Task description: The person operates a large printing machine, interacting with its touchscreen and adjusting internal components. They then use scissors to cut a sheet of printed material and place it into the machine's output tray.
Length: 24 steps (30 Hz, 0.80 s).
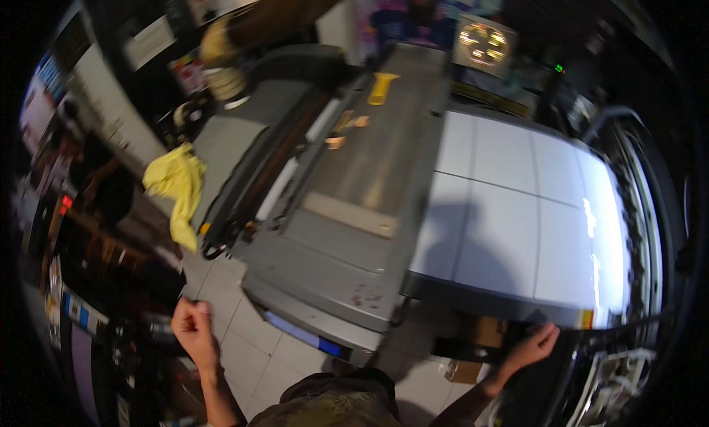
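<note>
My left hand [195, 329] is raised above the tiled floor on the left, its fingers curled into a loose fist with nothing visible in them. It is apart from the near corner of a long grey machine [317, 268]. On the right, my right hand [533, 347] is also curled, with no object showing in it. It is close to the dark front edge of a table with a white, line-divided top [502, 227]; I cannot tell whether it touches. A yellow scraper-like tool [380, 89] and small orange pieces [336, 142] lie on the machine's flat top.
A yellow cloth [179, 190] hangs off the machine's left side. A person in dark clothes [103, 176] is at the far left. A square fan [484, 44] stands at the back. Overhead hangs a brown and beige tube-like shape [247, 32]. Tiled floor [247, 338] lies below.
</note>
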Tool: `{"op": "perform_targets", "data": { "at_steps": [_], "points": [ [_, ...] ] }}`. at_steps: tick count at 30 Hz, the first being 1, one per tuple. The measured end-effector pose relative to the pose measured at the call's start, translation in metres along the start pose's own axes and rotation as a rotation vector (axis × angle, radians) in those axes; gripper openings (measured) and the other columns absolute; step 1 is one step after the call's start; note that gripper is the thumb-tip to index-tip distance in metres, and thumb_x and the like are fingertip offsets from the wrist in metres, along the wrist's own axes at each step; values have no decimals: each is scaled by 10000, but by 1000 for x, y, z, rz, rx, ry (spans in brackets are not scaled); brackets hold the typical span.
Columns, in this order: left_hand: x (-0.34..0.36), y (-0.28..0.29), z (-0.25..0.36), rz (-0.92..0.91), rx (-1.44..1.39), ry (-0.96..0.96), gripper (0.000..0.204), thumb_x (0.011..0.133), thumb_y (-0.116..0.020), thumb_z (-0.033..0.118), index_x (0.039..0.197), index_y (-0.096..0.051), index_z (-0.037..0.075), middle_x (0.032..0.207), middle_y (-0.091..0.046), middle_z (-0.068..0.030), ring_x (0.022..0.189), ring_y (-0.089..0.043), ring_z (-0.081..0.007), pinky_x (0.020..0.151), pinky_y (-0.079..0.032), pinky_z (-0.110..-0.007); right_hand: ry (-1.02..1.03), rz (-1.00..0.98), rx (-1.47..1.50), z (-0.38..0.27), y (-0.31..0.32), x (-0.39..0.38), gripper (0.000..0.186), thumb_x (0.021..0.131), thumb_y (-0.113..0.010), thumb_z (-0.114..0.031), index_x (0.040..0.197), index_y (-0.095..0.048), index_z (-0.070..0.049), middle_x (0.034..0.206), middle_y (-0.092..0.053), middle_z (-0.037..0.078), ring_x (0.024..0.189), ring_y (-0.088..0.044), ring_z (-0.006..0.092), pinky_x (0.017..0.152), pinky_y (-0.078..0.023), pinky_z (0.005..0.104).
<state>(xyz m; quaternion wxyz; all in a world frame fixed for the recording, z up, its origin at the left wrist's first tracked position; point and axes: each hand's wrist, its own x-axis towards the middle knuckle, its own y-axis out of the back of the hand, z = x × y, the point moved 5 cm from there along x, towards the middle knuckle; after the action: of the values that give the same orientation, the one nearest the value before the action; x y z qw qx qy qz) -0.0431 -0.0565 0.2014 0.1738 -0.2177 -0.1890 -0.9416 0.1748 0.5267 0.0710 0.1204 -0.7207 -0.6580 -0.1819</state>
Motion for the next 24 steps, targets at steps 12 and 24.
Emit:
{"op": "perform_targets", "data": {
  "at_steps": [12, 24],
  "points": [
    [5, -24, 195, -348, -351, -695, 486, 785, -833, 131, 548, -409, 130, 493, -389, 43, 396, -354, -93, 408, -252, -264, 86, -49, 286, -103, -48, -58, 418, 1080, -534, -202, 682, -463, -95, 616, -299, -64, 557, -287, 57, 507, -224, 250],
    [64, 135, 78, -45, -595, -566, 492, 760, -820, 90, 555, -374, 126, 496, -347, 41, 409, -357, -74, 407, -227, -252, 112, -73, 536, -255, -38, -237, 447, 1062, -536, -251, 657, -425, -99, 618, -319, -26, 580, -287, 101, 564, -245, 307]
  ]
}}
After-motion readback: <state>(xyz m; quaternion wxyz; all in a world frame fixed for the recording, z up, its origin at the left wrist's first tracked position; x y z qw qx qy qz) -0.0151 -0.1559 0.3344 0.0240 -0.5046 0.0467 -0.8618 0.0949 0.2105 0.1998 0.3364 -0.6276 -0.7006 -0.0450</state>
